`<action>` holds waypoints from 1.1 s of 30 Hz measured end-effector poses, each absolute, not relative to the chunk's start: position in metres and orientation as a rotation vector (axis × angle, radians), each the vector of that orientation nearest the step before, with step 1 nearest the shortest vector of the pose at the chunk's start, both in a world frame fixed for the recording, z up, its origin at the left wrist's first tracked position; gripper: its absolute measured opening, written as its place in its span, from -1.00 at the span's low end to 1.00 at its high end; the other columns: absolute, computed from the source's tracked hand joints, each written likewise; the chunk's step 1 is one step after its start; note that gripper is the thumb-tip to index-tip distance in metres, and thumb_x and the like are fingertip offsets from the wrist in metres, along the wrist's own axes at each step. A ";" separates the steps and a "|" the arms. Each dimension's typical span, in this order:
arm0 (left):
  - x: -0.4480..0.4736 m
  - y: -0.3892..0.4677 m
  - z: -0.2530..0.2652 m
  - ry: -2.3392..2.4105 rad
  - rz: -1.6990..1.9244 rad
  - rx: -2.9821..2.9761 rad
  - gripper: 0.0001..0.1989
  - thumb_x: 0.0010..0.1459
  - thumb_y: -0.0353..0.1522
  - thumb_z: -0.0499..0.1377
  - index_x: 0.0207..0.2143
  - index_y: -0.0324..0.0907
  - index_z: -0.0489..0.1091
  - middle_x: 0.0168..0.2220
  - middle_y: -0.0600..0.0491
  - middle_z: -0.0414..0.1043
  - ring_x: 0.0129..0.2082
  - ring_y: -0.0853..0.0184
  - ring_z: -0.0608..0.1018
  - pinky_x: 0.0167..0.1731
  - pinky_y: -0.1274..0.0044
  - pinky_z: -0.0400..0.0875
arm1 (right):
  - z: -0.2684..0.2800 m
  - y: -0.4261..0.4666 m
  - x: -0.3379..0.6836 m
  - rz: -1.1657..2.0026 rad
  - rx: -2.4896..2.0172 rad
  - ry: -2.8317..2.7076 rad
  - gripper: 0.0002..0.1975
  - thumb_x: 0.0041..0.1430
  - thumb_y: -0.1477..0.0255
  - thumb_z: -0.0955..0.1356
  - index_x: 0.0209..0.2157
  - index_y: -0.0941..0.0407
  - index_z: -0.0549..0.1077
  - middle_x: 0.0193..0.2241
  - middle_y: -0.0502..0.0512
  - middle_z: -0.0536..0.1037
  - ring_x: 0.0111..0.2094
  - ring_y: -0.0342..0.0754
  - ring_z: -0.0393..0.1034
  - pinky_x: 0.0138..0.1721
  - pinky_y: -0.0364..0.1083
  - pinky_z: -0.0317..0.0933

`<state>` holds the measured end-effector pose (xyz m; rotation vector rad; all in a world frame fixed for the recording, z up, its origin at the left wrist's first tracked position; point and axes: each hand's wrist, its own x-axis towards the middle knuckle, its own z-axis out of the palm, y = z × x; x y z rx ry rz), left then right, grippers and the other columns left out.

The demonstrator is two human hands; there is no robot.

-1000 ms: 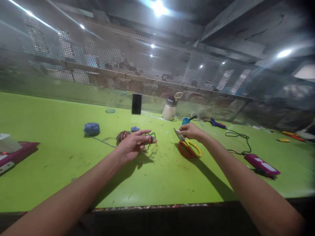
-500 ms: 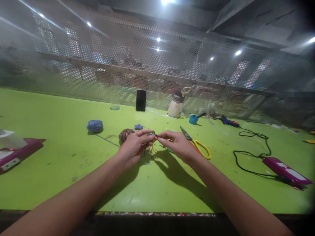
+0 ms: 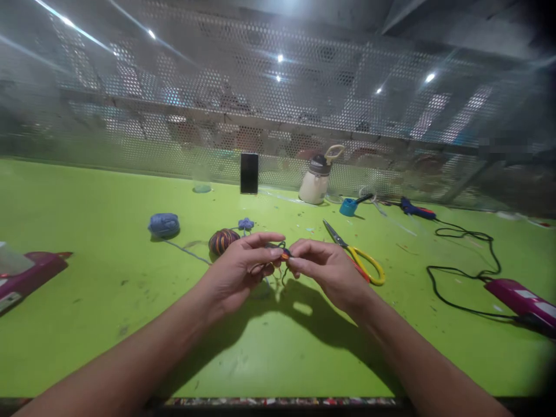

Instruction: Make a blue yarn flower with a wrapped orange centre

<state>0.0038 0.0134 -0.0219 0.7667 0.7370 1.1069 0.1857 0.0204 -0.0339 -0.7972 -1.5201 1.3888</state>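
Over the middle of the green table, my left hand and my right hand meet, both closed on a small piece of dark and orange yarn work. Loose yarn ends dangle below it. The left fingers pinch its left side, and the right thumb and forefinger grip its right side. Just behind my left hand lies a multicoloured ball of yarn. A small blue-purple crocheted flower sits beyond it. Scissors with yellow and red handles lie to the right of my right hand.
A blue yarn ball trails a strand at left. Farther back stand a dark-screened phone, a white bottle and a small blue container. A glue gun lies right; purple power strips flank the table.
My hands have shifted slightly toward the right with the yarn piece, which is turned so more orange shows. The view has moved a little; objects on the table stay put.
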 end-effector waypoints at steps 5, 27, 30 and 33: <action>0.002 0.007 -0.017 0.631 1.089 0.752 -0.74 -0.10 -0.54 0.40 -0.28 -0.23 0.57 -0.52 0.08 0.49 -0.59 0.56 0.42 -0.55 0.72 0.23 | -0.032 0.019 0.191 1.533 -0.624 -1.545 -0.92 0.10 0.43 0.49 -0.41 0.12 0.54 -0.41 0.01 0.43 -0.43 -0.17 0.25 -0.41 -0.15 0.15; 0.001 0.009 -0.020 0.648 0.996 0.840 -0.90 -0.10 -0.54 0.35 -0.50 -0.28 0.49 -0.61 0.11 0.37 -0.65 0.58 0.28 -0.64 0.75 0.09 | -0.028 0.013 0.187 1.674 -0.806 -1.406 -0.73 -0.02 0.31 0.53 -0.46 0.17 0.45 -0.59 -0.05 0.45 -0.60 -0.23 0.27 -0.56 -0.20 0.13; 0.001 0.012 -0.020 0.708 1.001 0.830 -0.90 -0.10 -0.57 0.33 -0.49 -0.28 0.49 -0.61 0.09 0.39 -0.64 0.56 0.30 -0.65 0.75 0.08 | -0.030 0.013 0.185 1.638 -0.843 -1.425 -0.71 -0.01 0.27 0.53 -0.46 0.16 0.45 -0.60 -0.06 0.44 -0.60 -0.23 0.24 -0.55 -0.18 0.14; 0.001 0.012 -0.020 0.730 1.003 0.833 -0.91 -0.07 -0.56 0.32 -0.47 -0.26 0.48 -0.60 0.06 0.43 -0.62 0.54 0.33 -0.67 0.74 0.07 | -0.030 0.012 0.184 1.609 -0.843 -1.436 -0.72 0.01 0.27 0.52 -0.44 0.17 0.47 -0.57 -0.04 0.45 -0.57 -0.22 0.26 -0.53 -0.18 0.15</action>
